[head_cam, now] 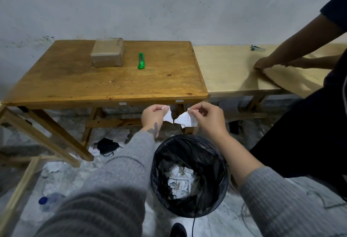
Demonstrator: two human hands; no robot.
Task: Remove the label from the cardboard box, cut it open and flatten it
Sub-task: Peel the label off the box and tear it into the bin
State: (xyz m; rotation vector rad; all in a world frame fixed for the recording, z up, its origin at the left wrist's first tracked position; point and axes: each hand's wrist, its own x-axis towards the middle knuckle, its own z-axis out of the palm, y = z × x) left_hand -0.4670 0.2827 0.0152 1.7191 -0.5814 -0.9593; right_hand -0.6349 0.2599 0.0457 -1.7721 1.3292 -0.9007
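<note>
A white paper label (178, 118), torn nearly into 2 pieces, is pinched between the left hand (154, 114) and the right hand (207, 117), each closed on 1 piece, above a black-lined waste bin (189, 176) holding paper scraps. The cardboard box (107, 52) is seen closed on the wooden table (75, 78), with a green utility knife (141, 60) lying beside it.

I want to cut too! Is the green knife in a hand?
No, the knife lies on the table beside the box.
</note>
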